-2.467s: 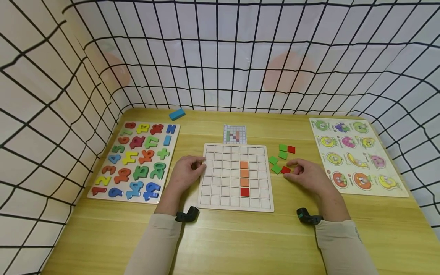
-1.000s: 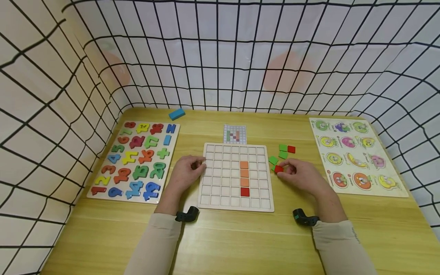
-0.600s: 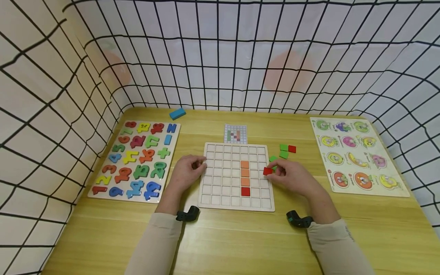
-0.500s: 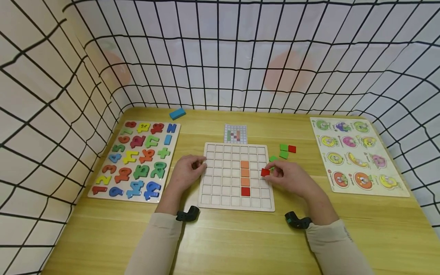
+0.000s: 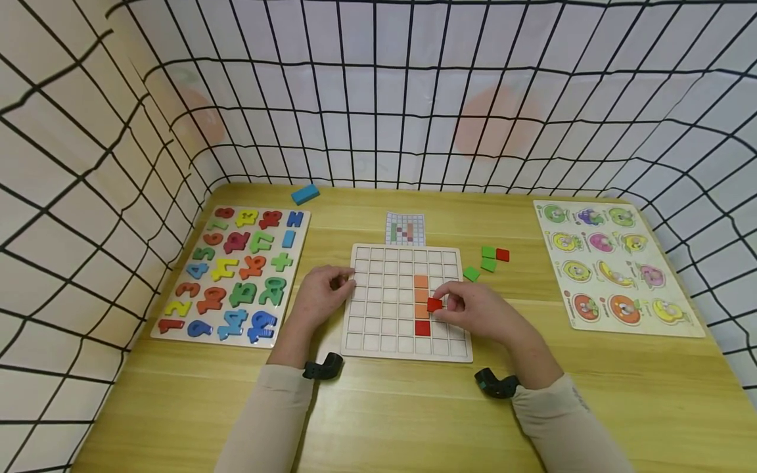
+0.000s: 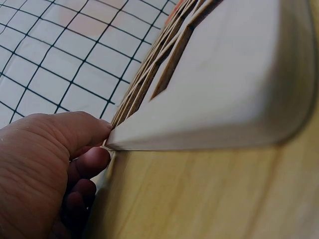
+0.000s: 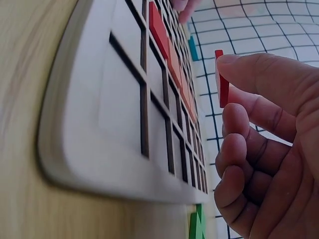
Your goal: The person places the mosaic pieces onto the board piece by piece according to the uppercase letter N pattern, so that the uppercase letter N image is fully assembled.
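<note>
My right hand (image 5: 476, 312) pinches a red square tile (image 5: 434, 305) between thumb and index finger. In the head view the tile appears just right of the orange column on the wooden grid board (image 5: 380, 344); the right wrist view shows it held on edge, clear of the cells. Orange tiles (image 5: 421, 282) sit in one column, with another red tile (image 5: 422, 328) at its lower end. My left hand (image 5: 322, 295) holds the board's left edge with thumb and index finger, its other fingers curled, seen closely in the left wrist view.
Loose green tiles (image 5: 488, 252) and a red tile (image 5: 502, 255) lie right of the grid board. Behind it is a small pattern card (image 5: 405, 229). A number puzzle board (image 5: 299, 236) stands left, a fruit board (image 5: 656, 330) right, a blue block (image 5: 305, 194) at back.
My right hand has taken the red tile from the loose tiles and carried it left over the grid board. My left hand keeps its place at the board's edge.
</note>
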The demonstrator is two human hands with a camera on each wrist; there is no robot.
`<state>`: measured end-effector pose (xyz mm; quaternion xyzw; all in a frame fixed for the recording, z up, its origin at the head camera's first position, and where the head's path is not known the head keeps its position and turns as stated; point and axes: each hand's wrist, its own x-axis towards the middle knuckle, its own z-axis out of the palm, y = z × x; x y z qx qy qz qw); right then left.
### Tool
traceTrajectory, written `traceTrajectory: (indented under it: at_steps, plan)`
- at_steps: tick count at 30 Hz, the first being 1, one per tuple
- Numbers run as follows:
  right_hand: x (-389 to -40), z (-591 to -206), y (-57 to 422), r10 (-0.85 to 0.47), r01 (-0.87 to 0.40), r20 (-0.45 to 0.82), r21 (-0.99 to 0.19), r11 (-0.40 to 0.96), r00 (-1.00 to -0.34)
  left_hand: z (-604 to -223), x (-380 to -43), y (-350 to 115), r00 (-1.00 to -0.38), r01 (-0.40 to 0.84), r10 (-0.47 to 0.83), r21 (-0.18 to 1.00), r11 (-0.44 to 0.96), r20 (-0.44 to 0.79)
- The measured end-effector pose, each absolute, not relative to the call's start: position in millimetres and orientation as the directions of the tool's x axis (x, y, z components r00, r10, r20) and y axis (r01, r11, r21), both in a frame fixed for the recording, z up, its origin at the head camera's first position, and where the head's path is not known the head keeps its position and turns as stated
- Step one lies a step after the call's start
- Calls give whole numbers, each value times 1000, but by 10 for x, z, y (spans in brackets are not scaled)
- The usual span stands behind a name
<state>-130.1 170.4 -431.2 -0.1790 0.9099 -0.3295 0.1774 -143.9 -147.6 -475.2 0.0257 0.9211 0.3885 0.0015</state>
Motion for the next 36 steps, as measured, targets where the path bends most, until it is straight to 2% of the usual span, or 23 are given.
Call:
traceTrajectory:
  at_steps: [12,36]
  plan:
    - [-1346,-4291,1535,-483,-268,-156,-669,694,-862,-4767,-1449,-1496,-997,77,68,716,694,41]
    - [-1401,-4341,1215,-495,-234,-234,-663,711,-837,-4764,-1445,-1490,-997,71,60,717,694,40]
